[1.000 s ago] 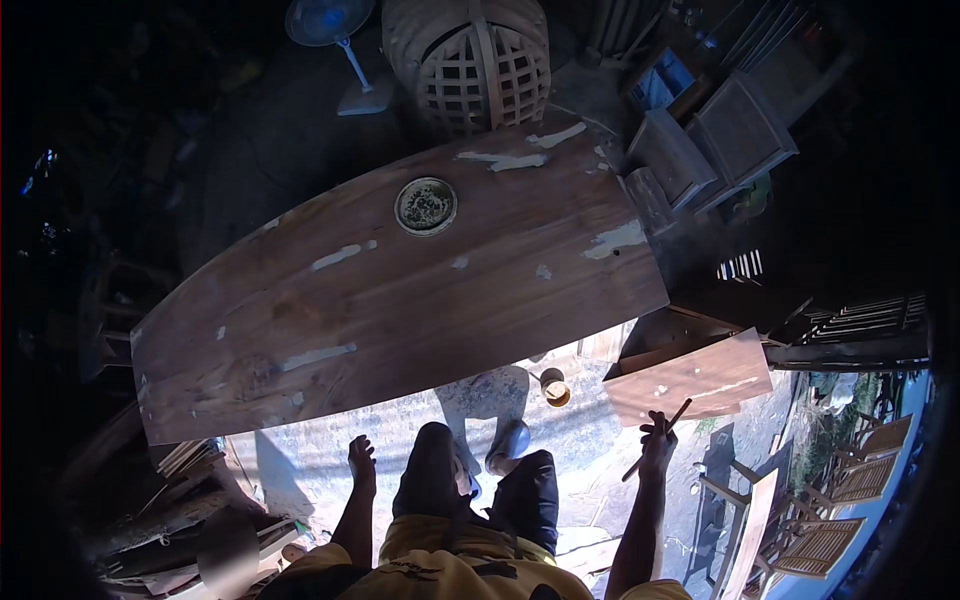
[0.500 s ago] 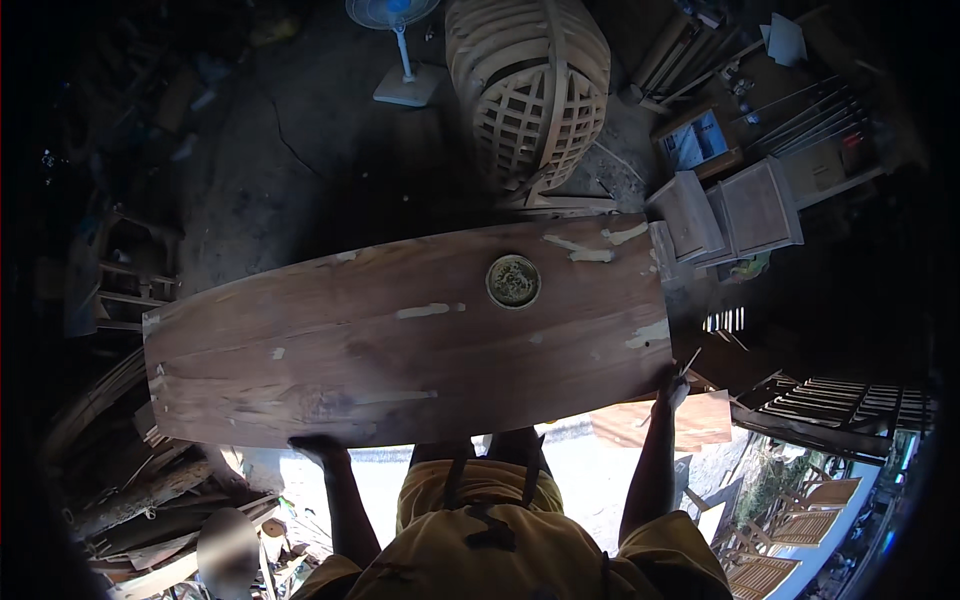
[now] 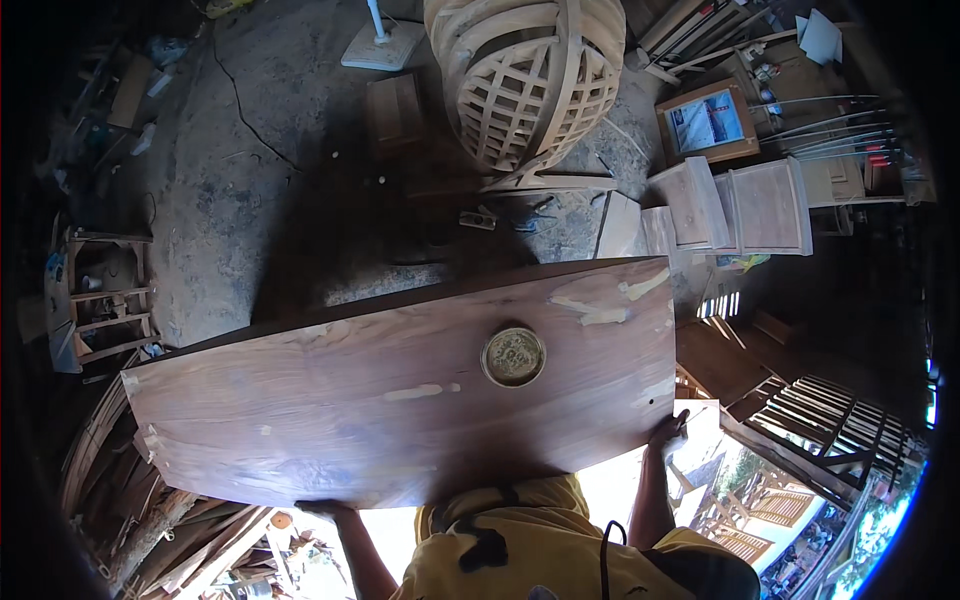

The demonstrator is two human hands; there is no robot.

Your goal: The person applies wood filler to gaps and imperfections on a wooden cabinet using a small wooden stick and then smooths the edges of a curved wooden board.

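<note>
A large brown wooden board (image 3: 370, 430), with pale filler-like patches on its face, spans the space in front of my body. On its right half rests a round container (image 3: 513, 357) with mottled greenish-brown contents. My left hand (image 3: 325, 509) is at the near edge, left of my torso, closed on the board with its fingers partly hidden. At the near right corner my right hand (image 3: 668, 432) grips the board as well. A small pale sliver shows by its fingers, too small to name. A dark hole shows near that corner.
Beyond the board stands a curved wooden lattice frame (image 3: 540, 95), with a fan base (image 3: 384, 45) to its left. Wooden drawers (image 3: 765, 210) and a framed picture (image 3: 708, 120) are at right. Scrap timber (image 3: 150, 530) lies at lower left. A small wooden frame (image 3: 112, 300) stands far left.
The board, with the container on it, has come nearer to my torso, both hands moving with it. More floor shows beyond its far edge, and the view has shifted a little.
</note>
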